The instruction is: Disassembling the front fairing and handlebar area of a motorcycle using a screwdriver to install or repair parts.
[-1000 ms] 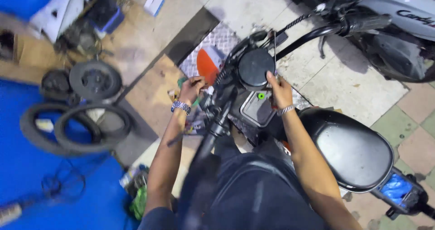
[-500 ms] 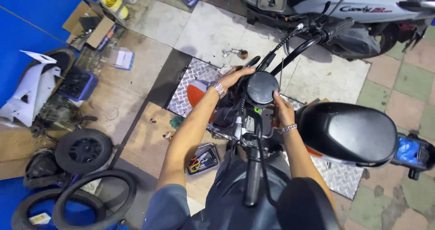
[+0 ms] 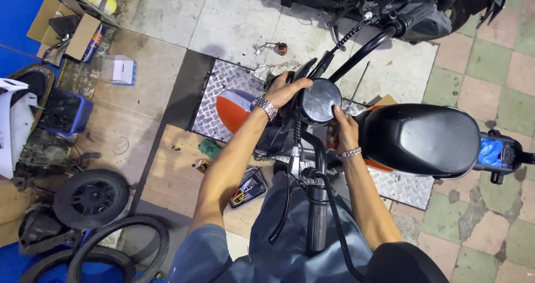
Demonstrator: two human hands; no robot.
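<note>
1. The left hand (image 3: 285,89) curls around the upper left edge of the round gauge (image 3: 321,99) on the scooter's handlebar (image 3: 365,50), fingers closed on its rim at about 10 o'clock.
2. The right hand (image 3: 344,128) presses against the gauge's lower right side at about 4 o'clock, fingers bent and touching its housing – how firmly it grips I cannot tell.
3. The gauge sits at the centre of the bars, just ahead of the black seat (image 3: 419,137), still in place on its mount.
4. Judging by this, the work looks early or midway – the gauge is held, not freed.
5. An open tool case (image 3: 248,187) lies on the floor at 7 o'clock, untouched.
</note>
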